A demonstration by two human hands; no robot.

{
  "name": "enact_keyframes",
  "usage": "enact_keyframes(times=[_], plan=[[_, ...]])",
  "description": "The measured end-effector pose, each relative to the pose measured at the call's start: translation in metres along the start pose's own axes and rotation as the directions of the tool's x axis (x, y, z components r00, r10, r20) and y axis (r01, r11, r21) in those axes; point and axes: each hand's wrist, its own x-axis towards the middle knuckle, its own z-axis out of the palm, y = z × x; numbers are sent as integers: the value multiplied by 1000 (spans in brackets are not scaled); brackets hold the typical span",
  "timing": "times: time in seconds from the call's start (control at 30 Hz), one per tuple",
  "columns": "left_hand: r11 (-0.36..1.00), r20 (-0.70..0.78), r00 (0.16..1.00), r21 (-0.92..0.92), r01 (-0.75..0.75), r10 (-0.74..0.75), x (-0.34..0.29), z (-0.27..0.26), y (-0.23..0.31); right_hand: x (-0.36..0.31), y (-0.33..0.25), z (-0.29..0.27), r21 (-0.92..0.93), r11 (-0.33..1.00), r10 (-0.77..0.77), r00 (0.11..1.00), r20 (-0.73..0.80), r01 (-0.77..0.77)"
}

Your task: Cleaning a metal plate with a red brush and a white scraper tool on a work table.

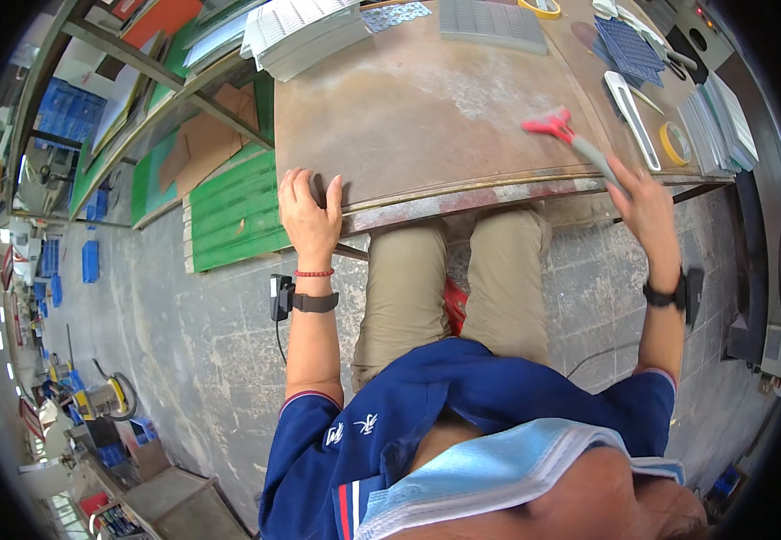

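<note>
My right hand [644, 205] is closed around the grey handle of a scraper [579, 139] with a wide red head. The head points left, over or on the worn brown tabletop [381, 126]; whether it touches the surface I cannot tell. It is slightly blurred. A whitish scuffed patch [471, 94] lies on the table just beyond it. Resting on the table's near left corner is my left hand [308, 211], fingers stretched out and thumb apart, holding nothing.
Stacks of grey-white sheets [309, 40] and a grey ridged block [491, 25] sit at the far side. On the right lie a white-handled cutter-like tool [632, 117], a yellow tape roll [676, 142], a blue grid pad [629, 49] and stacked sheets [723, 121]. A green pallet [233, 216] stands left.
</note>
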Motion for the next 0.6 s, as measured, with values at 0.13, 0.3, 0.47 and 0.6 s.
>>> enact_keyframes(times=[0.13, 0.3, 0.47, 0.6], plan=[[1000, -10, 1000, -19, -13, 13, 0, 2, 5, 90, 17, 48, -27, 993, -119, 989, -93, 117], [994, -19, 998, -93, 56, -58, -5, 4, -2, 103, 5, 40, -12, 993, -120, 980, -159, 120], [999, -32, 999, -51, 4, -5, -2, -1, 1, -12, -29, -34, 65, 997, 41, 999, -2, -41], [1000, -41, 999, -8, -10, 10, 1, -3, 2, -44, -56, -41, 87, 996, 30, 998, 62, -36]])
